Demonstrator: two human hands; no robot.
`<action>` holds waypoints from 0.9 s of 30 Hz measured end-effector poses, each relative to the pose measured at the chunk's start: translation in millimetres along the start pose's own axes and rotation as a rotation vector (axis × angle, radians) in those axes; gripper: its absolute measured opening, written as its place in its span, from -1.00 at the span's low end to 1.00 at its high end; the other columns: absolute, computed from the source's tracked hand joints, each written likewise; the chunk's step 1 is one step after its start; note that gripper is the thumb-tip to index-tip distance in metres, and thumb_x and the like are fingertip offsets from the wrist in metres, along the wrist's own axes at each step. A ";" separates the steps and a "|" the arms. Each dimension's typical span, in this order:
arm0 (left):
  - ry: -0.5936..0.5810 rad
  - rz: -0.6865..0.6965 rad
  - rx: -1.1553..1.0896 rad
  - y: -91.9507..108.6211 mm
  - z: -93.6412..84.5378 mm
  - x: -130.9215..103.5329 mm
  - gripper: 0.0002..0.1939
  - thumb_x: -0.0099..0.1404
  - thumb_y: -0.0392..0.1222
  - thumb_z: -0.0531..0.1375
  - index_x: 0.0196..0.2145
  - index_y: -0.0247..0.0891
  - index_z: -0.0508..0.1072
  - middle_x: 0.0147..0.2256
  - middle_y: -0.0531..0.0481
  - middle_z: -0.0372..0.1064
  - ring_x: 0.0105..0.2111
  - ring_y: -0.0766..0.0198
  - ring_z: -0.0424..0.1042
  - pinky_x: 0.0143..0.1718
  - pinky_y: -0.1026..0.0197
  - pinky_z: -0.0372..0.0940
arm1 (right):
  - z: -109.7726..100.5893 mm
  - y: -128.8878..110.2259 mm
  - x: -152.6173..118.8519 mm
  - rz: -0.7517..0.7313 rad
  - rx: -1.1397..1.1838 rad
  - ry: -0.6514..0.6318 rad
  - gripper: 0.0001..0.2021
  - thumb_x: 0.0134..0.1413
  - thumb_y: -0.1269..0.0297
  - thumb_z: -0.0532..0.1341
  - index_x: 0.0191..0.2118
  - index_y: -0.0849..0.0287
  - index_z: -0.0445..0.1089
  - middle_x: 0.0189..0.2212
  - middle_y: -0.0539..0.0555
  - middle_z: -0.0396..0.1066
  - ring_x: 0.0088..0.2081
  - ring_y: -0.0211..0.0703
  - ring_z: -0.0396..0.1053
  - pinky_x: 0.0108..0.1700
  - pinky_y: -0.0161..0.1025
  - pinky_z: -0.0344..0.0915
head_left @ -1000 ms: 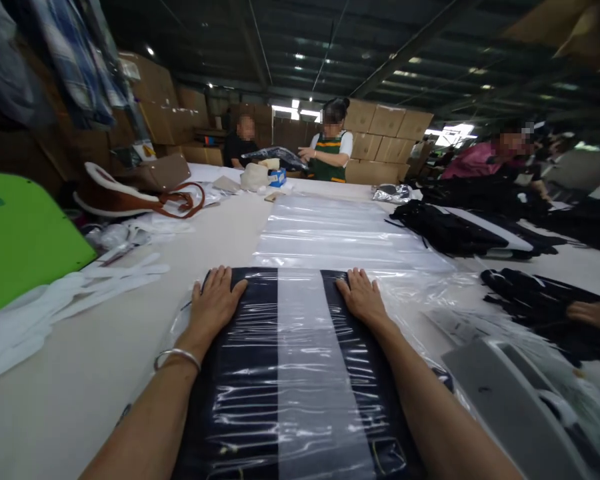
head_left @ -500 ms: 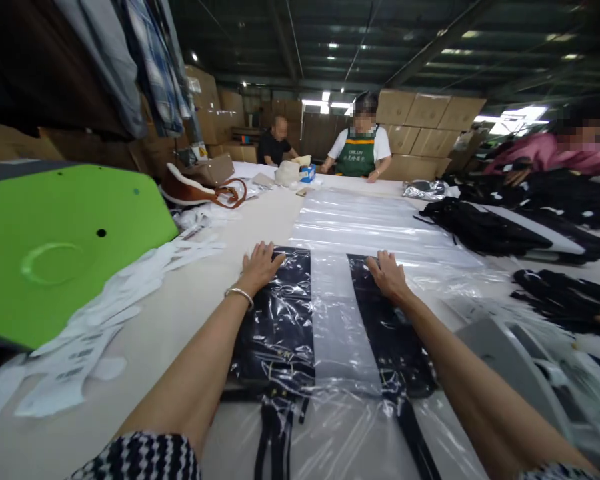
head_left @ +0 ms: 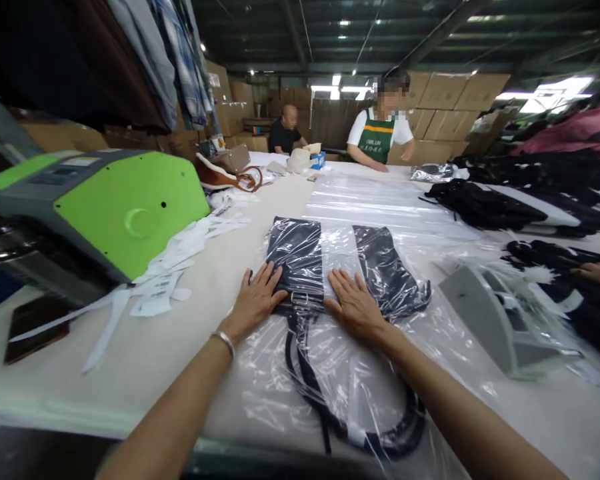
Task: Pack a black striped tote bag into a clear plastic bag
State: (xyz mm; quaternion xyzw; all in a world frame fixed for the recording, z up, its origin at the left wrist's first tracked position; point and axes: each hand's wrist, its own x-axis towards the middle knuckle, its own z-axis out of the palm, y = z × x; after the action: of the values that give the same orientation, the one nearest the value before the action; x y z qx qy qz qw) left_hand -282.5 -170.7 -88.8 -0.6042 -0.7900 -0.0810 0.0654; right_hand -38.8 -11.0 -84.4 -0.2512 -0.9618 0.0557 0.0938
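Both hands (head_left: 257, 297) (head_left: 356, 303) press the wrapped bag (head_left: 295, 257), inside the table's (head_left: 145, 393) near edge.

So the left hand (head_left: 259, 297) and right hand (head_left: 355, 305) are now lying nearer the bag's (head_left: 295, 245) buckle (head_left: 301, 299), leaving its far edge, right one covering its pale strip (head_left: 338, 245).

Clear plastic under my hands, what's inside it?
Through the clear plastic show a dark bag, a pale strip, a buckle and a looped handle. Your left hand and right hand cover parts; what's under the strip can't be seen.
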 end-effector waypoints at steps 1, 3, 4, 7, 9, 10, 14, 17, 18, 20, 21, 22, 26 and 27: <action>0.005 0.006 -0.020 -0.3 0.1 1.2 -0.38 0.52 0.12 -0.14 0.41 -0.16 -0.03 0.44 -0.15 -0.18 0.43 0.06 -0.16 0.40 -0.31 -0.25 | 0.9 1.7 0.5 -0.001 -0.002 0.001 -0.27 0.39 -0.16 -0.18 0.45 0.25 -0.07 0.46 0.16 -0.16 0.48 -0.01 -0.27 0.47 0.10 -0.40; 0.009 0.013 -0.076 -0.7 -3.6 2.3 -0.38 0.52 0.12 -0.14 0.41 -0.16 -0.02 0.44 -0.17 -0.18 0.43 0.05 -0.16 0.40 -0.29 -0.25 | -1.3 2.8 1.0 0.008 -0.001 -0.016 -0.27 0.39 -0.16 -0.18 0.45 0.25 -0.06 0.46 0.17 -0.14 0.48 0.01 -0.25 0.46 0.12 -0.38; 0.020 -0.003 -0.111 -1.5 -6.4 0.9 -0.37 0.51 0.13 -0.12 0.41 -0.17 -0.03 0.44 -0.17 -0.19 0.43 0.04 -0.18 0.40 -0.28 -0.22 | -4.2 1.3 1.1 0.020 0.001 -0.028 -0.27 0.39 -0.16 -0.17 0.45 0.25 -0.05 0.45 0.18 -0.12 0.47 0.02 -0.24 0.46 0.13 -0.36; 0.120 -0.161 -0.194 -9.4 -15.0 -16.6 -0.31 0.48 0.14 -0.03 0.42 -0.24 -0.06 0.45 -0.24 -0.25 0.43 -0.02 -0.20 0.39 -0.21 -0.11 | -16.3 -17.3 2.4 0.030 0.016 -0.027 -0.27 0.38 -0.16 -0.16 0.44 0.26 -0.02 0.44 0.21 -0.09 0.47 0.06 -0.21 0.45 0.16 -0.34; 0.169 -0.330 -0.223 -18.3 -20.6 -39.8 -0.29 0.45 0.09 0.05 0.39 -0.32 -0.01 0.41 -0.33 -0.13 0.41 -0.07 -0.09 0.35 -0.15 0.00 | -23.1 -42.3 4.9 -0.015 0.045 0.009 -0.29 0.39 -0.14 -0.15 0.44 0.26 -0.03 0.45 0.20 -0.10 0.47 0.04 -0.23 0.46 0.14 -0.33; 0.169 -0.406 -0.229 -22.7 -24.2 -53.9 -0.30 0.43 0.06 0.09 0.37 -0.35 0.04 0.37 -0.37 0.01 0.36 -0.10 0.03 0.31 -0.12 0.07 | -24.5 -57.5 6.7 -0.045 0.063 0.028 -0.30 0.39 -0.12 -0.15 0.44 0.26 -0.04 0.45 0.19 -0.11 0.47 0.02 -0.24 0.46 0.14 -0.33; 0.054 -0.601 -0.320 -29.8 -47.0 -110.5 -0.37 0.36 0.05 0.14 0.26 -0.33 0.19 -0.06 -0.21 0.50 -0.02 -0.01 0.47 -0.02 0.06 0.31 | -12.1 -116.3 13.5 -0.119 0.096 0.069 -0.36 0.41 0.00 -0.09 0.43 0.29 0.00 0.44 0.20 -0.09 0.47 0.04 -0.21 0.45 0.13 -0.33; -0.115 -0.698 -0.356 -20.6 -66.0 -140.1 -0.59 0.31 0.10 0.15 0.00 -0.17 0.39 -0.27 -0.03 0.52 -0.23 0.08 0.49 -0.29 0.17 0.22 | 9.8 -138.4 12.8 -0.135 0.068 0.081 -0.41 0.39 0.12 -0.05 0.41 0.31 0.06 0.43 0.23 -0.04 0.45 0.07 -0.15 0.45 0.15 -0.36; -0.172 -0.714 -0.337 -16.4 -70.5 -146.8 -0.69 0.29 0.09 0.16 -0.15 -0.14 0.43 -0.33 0.00 0.50 -0.27 0.09 0.48 -0.34 0.19 0.16 | 15.9 -140.7 11.6 -0.140 0.057 0.085 -0.42 0.39 0.14 -0.03 0.40 0.31 0.08 0.42 0.23 -0.02 0.45 0.08 -0.15 0.45 0.15 -0.37; -0.232 -0.708 -0.301 -9.5 -75.3 -156.8 -0.76 0.27 0.07 0.14 -0.38 -0.14 0.38 -0.41 0.03 0.45 -0.34 0.13 0.44 -0.38 0.20 0.06 | 22.4 -140.6 9.4 -0.151 0.040 0.090 -0.42 0.37 0.16 -0.02 0.40 0.31 0.10 0.41 0.23 0.00 0.45 0.08 -0.16 0.45 0.15 -0.40; -0.227 -0.695 -0.302 -7.4 -75.6 -160.7 -0.74 0.27 0.05 0.12 -0.44 -0.15 0.34 -0.45 0.03 0.42 -0.36 0.15 0.42 -0.39 0.20 0.04 | 22.4 -139.6 8.5 -0.155 0.037 0.086 -0.41 0.36 0.16 -0.01 0.40 0.32 0.09 0.42 0.23 0.00 0.46 0.09 -0.17 0.46 0.15 -0.41; -0.203 -0.684 -0.331 -6.0 -74.8 -164.2 -0.72 0.28 0.05 0.10 -0.48 -0.16 0.30 -0.48 0.03 0.39 -0.39 0.16 0.40 -0.39 0.20 0.05 | 20.3 -138.8 7.7 -0.159 0.035 0.071 -0.41 0.35 0.18 0.00 0.40 0.33 0.08 0.42 0.23 -0.01 0.46 0.10 -0.18 0.46 0.16 -0.41; -0.115 -0.733 -0.760 -2.4 -67.1 -179.1 -0.63 0.25 0.22 0.02 -0.34 -0.15 0.25 -0.51 0.06 0.34 -0.50 0.19 0.39 -0.47 0.22 0.18 | 6.3 -141.9 0.1 -0.167 0.035 -0.073 -0.33 0.21 0.36 0.05 0.42 0.39 0.02 0.43 0.24 -0.07 0.46 0.14 -0.18 0.45 0.20 -0.31; -0.124 -0.759 -0.865 -0.8 -65.7 -183.3 -0.58 0.22 0.26 0.03 -0.24 -0.15 0.25 -0.51 0.08 0.35 -0.55 0.19 0.38 -0.52 0.22 0.18 | 5.1 -143.7 -3.5 -0.175 0.033 -0.091 -0.32 0.18 0.39 0.04 0.42 0.38 0.01 0.43 0.24 -0.08 0.46 0.15 -0.18 0.45 0.20 -0.30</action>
State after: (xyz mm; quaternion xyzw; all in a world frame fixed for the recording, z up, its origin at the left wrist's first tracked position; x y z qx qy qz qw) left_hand -235.0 -357.5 -61.5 -0.2538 -0.8488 -0.3787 -0.2676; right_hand -104.8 -137.7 -67.8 -0.1617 -0.9823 0.0743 0.0585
